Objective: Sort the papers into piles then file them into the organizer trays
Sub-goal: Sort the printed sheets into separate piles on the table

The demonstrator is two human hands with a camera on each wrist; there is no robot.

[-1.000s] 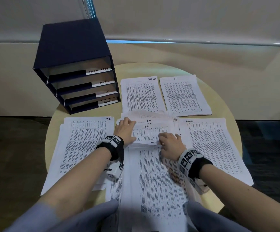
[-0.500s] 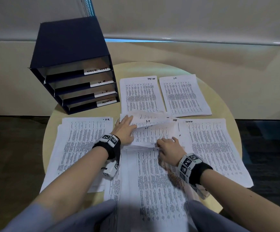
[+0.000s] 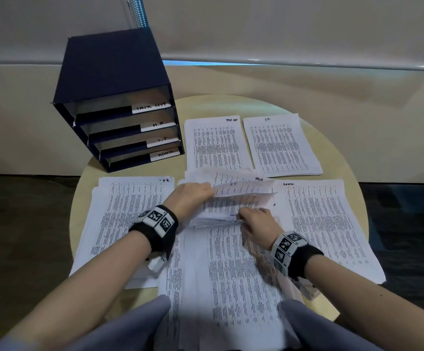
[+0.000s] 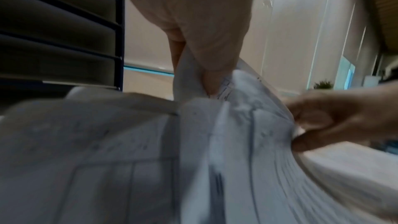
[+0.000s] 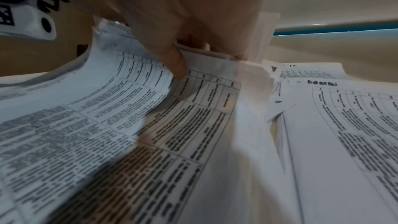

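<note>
Top sheet (image 3: 243, 192) now peeled higher off the centre stack (image 3: 226, 262) than a second ago, far edge curling up. Left hand (image 3: 190, 198) pinching that sheet's left edge, thumb over paper. Right hand (image 3: 257, 225) gripping a wad of fanned sheets near the stack's middle. Four sorted piles round the tabletop (image 3: 332, 153): H.R. (image 3: 127, 219), task list (image 3: 214, 144), I.T. (image 3: 280, 145), admin (image 3: 327, 224). One organizer (image 3: 114, 97), four labelled trays, back left.
</note>
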